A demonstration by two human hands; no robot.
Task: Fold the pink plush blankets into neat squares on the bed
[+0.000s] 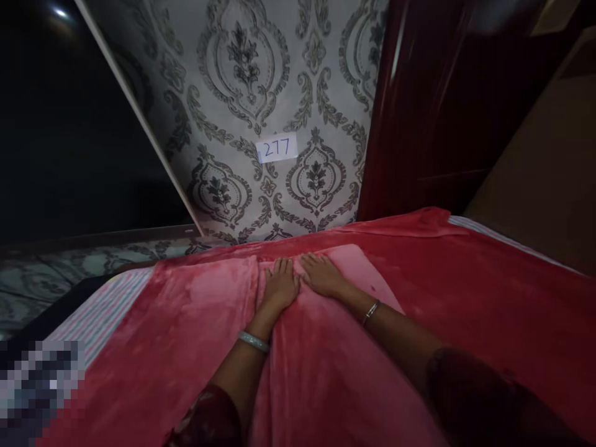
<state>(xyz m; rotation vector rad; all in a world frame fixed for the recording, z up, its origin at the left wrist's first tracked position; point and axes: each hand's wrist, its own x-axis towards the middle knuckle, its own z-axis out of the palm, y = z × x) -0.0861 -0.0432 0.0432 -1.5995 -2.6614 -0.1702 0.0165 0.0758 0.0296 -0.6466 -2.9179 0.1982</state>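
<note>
A plush red and pink blanket (335, 347) lies spread over the surface before me, with a lighter pink layer folded over in the middle. My left hand (282, 284) rests palm down near the far end of that fold, its fingers pointing away from me. Close beside it, my right hand (321, 274) lies flat on the pink layer, fingers stretched toward the left hand. Both hands are open and press on the cloth without gripping it. A greenish bangle circles the left wrist and a thin metal one the right.
Striped cloth (109, 304) shows past the blanket at the left. Beyond stands a patterned wall (316, 105) bearing a paper label (278, 148) marked 277. A large dark screen (84, 136) is at the left, a glossy dark red panel (419, 124) at the right.
</note>
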